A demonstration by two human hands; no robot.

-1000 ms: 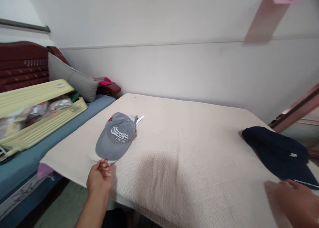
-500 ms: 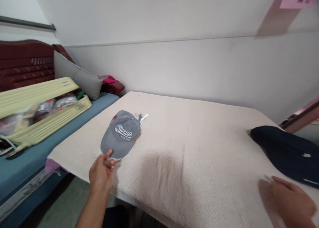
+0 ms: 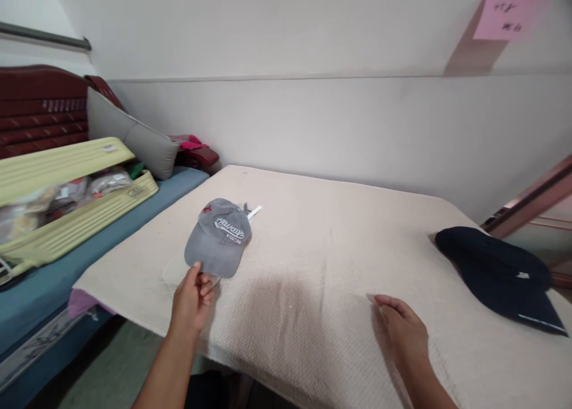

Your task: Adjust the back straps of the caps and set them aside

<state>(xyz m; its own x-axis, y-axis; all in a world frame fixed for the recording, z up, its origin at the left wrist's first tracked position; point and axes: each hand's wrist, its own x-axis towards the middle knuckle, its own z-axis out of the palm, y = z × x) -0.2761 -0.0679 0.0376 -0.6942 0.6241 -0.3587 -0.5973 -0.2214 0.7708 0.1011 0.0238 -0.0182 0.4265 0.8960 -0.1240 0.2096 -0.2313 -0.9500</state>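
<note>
A grey baseball cap (image 3: pixel 217 242) with white "Always" lettering is near the left side of the cloth-covered surface (image 3: pixel 339 230), its brim towards me. My left hand (image 3: pixel 193 299) is closed in a pinch on the brim's front edge, thumb above it and the other fingers curled below. Something clear, like thin plastic, shows beside the brim. My right hand (image 3: pixel 404 331) hovers over the cloth, forefinger stretched to the left and the others loosely bent; I see nothing held in it. To its right lies a dark navy cap (image 3: pixel 491 272).
At left, a blue mattress (image 3: pixel 179 186) bears a pale yellow case (image 3: pixel 67 162) with bagged items inside and a grey cushion (image 3: pixel 134 135). A white wall (image 3: pixel 313 129) runs along the back, with a pink note (image 3: pixel 503 19) up on the right.
My right hand has moved left, away from the navy cap. My left hand has gone from touching the grey cap's brim to pinching it, and the brim has lifted and turned slightly.
</note>
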